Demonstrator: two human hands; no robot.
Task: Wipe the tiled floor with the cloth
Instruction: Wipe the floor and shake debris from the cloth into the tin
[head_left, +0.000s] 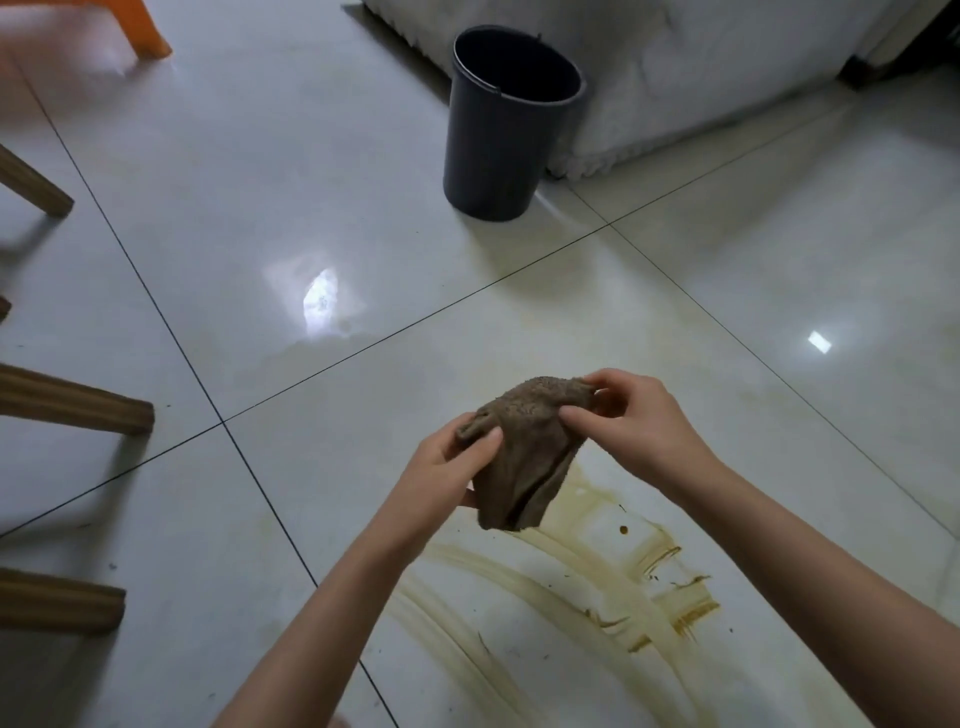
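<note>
- Cloth (519, 447): brown, terry-textured, bunched. You're holding it up in the air at lower centre of the frame, above the tiled floor (311, 208), not touching it. Its lower end is hanging down loose, folded on itself.
- Left hand (447, 467): you're gripping the cloth's left edge, thumb lying over the front, fingers curled in behind it.
- Right hand (634, 415): you're pinching the cloth's upper right corner between thumb and fingertips, so it's clamped on the fabric too. Both forearms are coming in from the bottom edge of the frame.
- Stain (597, 587): brownish-yellow smear in curved streaks, sitting on the tile directly under and to the lower right of the cloth, with a few dark specks and one small dark drop inside it.
- Floor is glossy, pale, crossed by dark grout lines; light reflections are showing at centre and at right.
- Bin (504, 124): dark, round, open-topped, standing upright at upper centre, well apart from your hands, just beside a white fringed fabric (701, 78) that's filling the upper right.
- Wooden legs (78, 405) are poking in along the left edge; an orange plastic piece (145, 26) is showing at upper left.
</note>
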